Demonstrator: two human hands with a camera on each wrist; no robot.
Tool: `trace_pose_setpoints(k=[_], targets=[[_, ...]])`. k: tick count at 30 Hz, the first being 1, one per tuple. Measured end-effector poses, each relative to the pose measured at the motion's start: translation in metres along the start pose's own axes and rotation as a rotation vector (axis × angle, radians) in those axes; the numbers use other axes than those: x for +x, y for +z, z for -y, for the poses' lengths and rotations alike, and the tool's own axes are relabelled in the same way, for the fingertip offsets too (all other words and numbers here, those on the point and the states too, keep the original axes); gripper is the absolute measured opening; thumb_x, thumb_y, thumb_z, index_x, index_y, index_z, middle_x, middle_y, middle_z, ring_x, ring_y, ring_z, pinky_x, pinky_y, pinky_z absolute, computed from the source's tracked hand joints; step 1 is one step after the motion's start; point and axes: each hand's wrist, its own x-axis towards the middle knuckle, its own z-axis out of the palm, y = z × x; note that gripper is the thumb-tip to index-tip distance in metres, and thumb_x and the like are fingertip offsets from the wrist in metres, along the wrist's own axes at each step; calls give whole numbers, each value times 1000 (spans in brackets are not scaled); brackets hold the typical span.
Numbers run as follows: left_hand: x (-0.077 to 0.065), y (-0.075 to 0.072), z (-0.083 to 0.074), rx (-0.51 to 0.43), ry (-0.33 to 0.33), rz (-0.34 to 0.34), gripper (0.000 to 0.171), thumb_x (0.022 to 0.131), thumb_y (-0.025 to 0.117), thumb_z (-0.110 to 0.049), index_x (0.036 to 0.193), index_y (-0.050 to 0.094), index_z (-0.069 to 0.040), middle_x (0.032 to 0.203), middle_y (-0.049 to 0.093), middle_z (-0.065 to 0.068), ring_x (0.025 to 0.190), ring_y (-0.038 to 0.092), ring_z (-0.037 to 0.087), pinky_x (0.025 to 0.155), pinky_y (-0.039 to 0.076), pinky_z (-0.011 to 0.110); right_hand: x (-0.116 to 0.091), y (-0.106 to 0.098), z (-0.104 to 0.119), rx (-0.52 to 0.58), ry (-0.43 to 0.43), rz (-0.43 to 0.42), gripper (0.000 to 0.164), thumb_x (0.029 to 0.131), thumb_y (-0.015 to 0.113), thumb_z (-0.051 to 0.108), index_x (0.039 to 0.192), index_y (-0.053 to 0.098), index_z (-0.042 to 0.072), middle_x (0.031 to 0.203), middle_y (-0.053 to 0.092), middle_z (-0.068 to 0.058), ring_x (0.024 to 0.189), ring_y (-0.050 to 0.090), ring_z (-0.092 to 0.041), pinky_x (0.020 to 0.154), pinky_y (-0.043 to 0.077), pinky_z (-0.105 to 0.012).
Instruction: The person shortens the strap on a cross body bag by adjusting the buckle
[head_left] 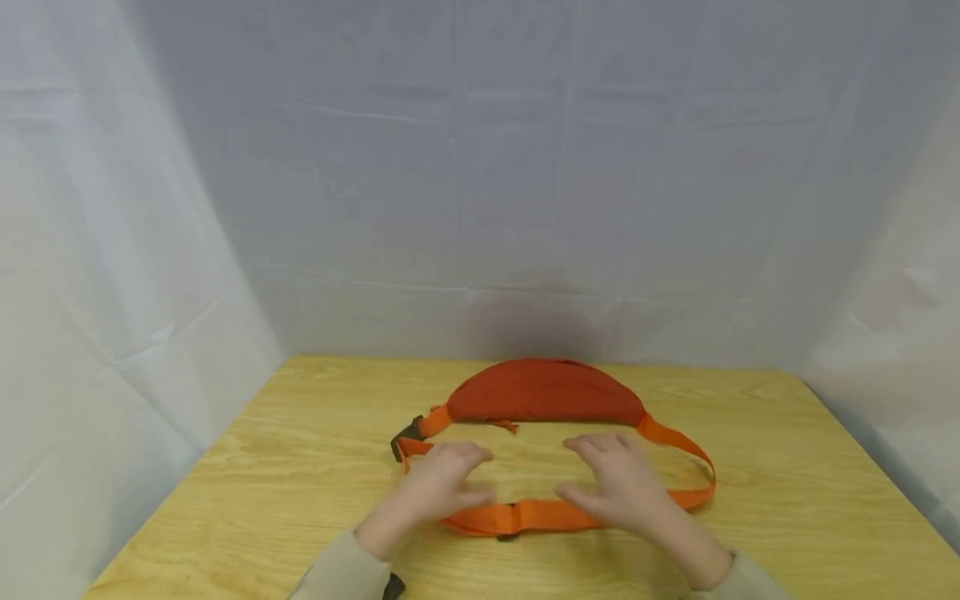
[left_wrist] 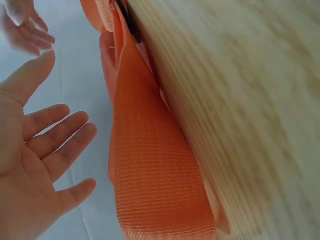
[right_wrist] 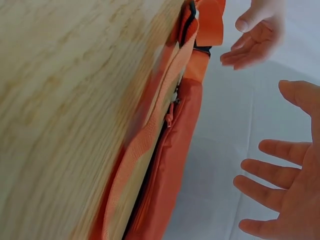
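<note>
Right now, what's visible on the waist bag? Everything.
The waist bag has a red-orange, crescent-shaped pouch, apparently woven fabric, its curved side along the far edge of the wood-grain table. A zip pull hangs at the near side. The brighter orange webbing strap loops toward the person, with a black buckle on the left and a dark slider nearest the person. Neither the left hand nor right hand appears to touch it.

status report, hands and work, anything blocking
Left hand, right hand empty, above orange woven strap. Red crescent-shaped fabric waist bag lies beyond. No obstruction visible.
</note>
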Motion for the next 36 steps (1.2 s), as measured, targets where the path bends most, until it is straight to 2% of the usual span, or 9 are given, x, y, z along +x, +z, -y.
trace_pose_setpoints(k=[6,12,26,32,36], targets=[[1,1,-2,-7,-8,53,48,78,65,-36,114,58,-4,107,59,5,98,54,19,84,41,35,2,6,4,10,-21,54,51,72,68,42,108,61,6,104,61,-7,98,54,-26,86,31,-57],[1,3,-1,17,-7,111,51,76,66,-41,113,59,-6,106,59,2,95,55,17,81,42,32,1,9,5,16,-39,139,51,74,65,44,109,60,7,105,60,-8,98,53,-26,87,31,-56],[0,11,-4,129,16,193,50,73,67,-45,108,62,-11,102,59,-2,89,55,11,81,41,41,2,17,4,47,-142,298,51,74,66,43,108,60,5,102,61,-5,99,53,-23,86,32,-56],[0,10,-6,134,46,228,47,73,68,-43,106,63,-10,98,59,-3,87,55,10,77,43,32,2,21,2,74,-134,398,50,75,67,42,110,60,6,104,60,-5,99,53,-23,86,31,-56],[0,10,-8,130,48,249,44,71,70,-40,104,63,-11,91,58,-5,80,53,5,70,43,26,3,23,1,70,-128,433,52,75,66,42,112,59,7,105,59,-5,100,52,-23,87,32,-56]])
